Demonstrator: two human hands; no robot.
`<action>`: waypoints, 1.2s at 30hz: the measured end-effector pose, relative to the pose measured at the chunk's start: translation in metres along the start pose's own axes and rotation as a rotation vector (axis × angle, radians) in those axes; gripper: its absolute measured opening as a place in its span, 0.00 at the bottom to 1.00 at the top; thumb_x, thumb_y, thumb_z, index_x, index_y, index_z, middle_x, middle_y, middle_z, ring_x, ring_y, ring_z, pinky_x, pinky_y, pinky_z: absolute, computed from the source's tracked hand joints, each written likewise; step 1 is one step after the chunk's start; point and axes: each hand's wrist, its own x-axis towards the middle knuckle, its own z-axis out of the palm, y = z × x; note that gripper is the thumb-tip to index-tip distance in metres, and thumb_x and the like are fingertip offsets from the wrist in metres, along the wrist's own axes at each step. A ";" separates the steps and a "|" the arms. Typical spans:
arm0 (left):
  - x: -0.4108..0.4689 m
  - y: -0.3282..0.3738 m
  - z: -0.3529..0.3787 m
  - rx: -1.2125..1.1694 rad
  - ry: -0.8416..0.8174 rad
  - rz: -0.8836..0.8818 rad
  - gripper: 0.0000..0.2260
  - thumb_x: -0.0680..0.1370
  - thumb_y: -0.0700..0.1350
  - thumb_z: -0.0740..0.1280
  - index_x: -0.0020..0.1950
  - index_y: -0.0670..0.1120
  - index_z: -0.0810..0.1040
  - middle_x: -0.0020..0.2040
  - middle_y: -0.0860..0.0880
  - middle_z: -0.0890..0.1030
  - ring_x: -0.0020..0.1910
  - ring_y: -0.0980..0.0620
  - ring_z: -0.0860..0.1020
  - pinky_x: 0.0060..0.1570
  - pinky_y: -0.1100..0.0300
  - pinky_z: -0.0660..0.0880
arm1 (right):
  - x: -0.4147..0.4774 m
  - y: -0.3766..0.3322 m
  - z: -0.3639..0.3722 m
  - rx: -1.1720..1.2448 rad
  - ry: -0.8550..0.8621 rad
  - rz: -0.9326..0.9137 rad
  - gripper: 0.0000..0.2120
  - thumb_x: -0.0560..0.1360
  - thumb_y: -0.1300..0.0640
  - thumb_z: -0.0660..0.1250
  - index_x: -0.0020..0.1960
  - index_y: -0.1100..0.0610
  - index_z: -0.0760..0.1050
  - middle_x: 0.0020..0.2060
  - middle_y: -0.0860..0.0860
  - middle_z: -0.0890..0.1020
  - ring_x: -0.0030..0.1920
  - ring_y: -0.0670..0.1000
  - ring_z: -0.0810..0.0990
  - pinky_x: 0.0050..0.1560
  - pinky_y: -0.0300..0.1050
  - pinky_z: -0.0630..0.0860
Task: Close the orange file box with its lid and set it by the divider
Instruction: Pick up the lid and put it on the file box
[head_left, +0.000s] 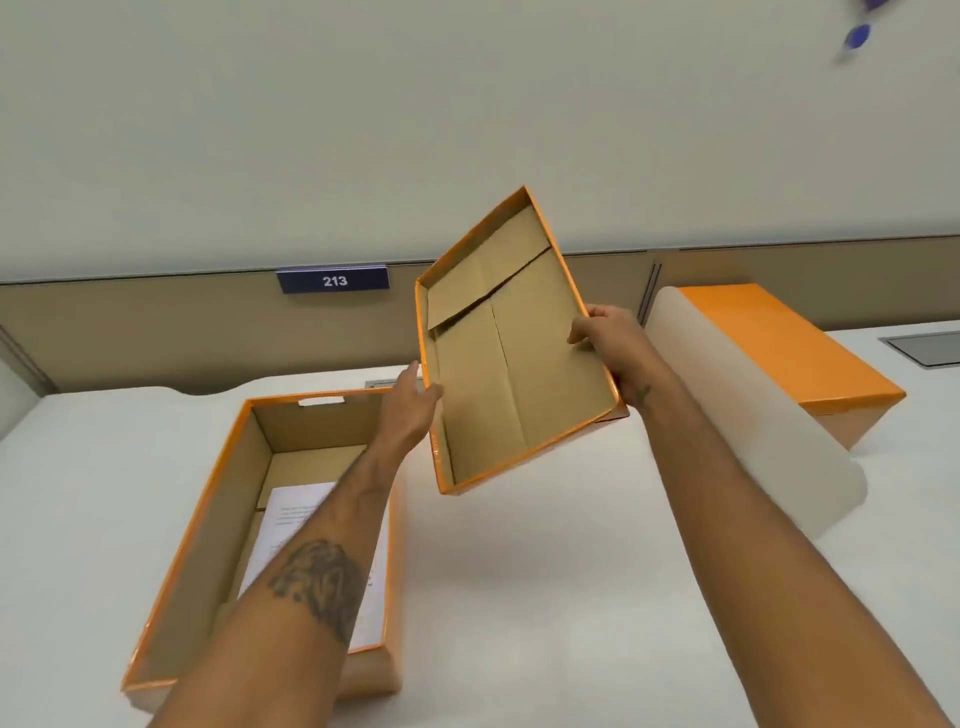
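An open orange file box (208, 499) stands on the white desk at the left, with white printed papers (296, 514) on its brown floor. Both hands hold its orange lid (509, 353) in the air to the right of the box, tilted, brown inside facing me. My left hand (413, 405) grips the lid's left rim, and its forearm crosses above the open box. My right hand (610, 348) grips the right rim. A frosted translucent divider (748, 410) rises from the desk at the right.
Beyond the divider sits a second orange box (795, 353) with its lid on. A tan partition (156, 332) with a blue "213" plate (334, 280) runs along the back. A grey hatch (924, 348) is set in the desk at the far right.
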 end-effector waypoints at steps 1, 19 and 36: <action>-0.004 0.007 -0.017 -0.017 -0.006 0.000 0.21 0.81 0.52 0.61 0.74 0.49 0.69 0.71 0.47 0.73 0.70 0.43 0.70 0.59 0.55 0.68 | -0.011 -0.009 0.017 -0.010 0.014 -0.035 0.17 0.69 0.65 0.65 0.58 0.59 0.76 0.46 0.56 0.80 0.40 0.54 0.79 0.38 0.46 0.79; -0.072 0.013 -0.243 -0.567 0.170 0.076 0.23 0.74 0.45 0.68 0.68 0.51 0.67 0.56 0.48 0.80 0.51 0.47 0.81 0.45 0.51 0.80 | -0.188 -0.022 0.307 -0.557 -0.082 -0.700 0.31 0.70 0.47 0.68 0.72 0.52 0.67 0.56 0.53 0.82 0.52 0.55 0.81 0.44 0.46 0.73; -0.080 -0.092 -0.274 -0.755 -0.075 -0.082 0.23 0.75 0.45 0.64 0.70 0.54 0.70 0.62 0.41 0.79 0.56 0.36 0.80 0.49 0.40 0.80 | -0.098 0.086 0.224 -0.012 -0.266 0.135 0.36 0.77 0.41 0.65 0.79 0.53 0.56 0.74 0.55 0.68 0.68 0.60 0.72 0.63 0.56 0.72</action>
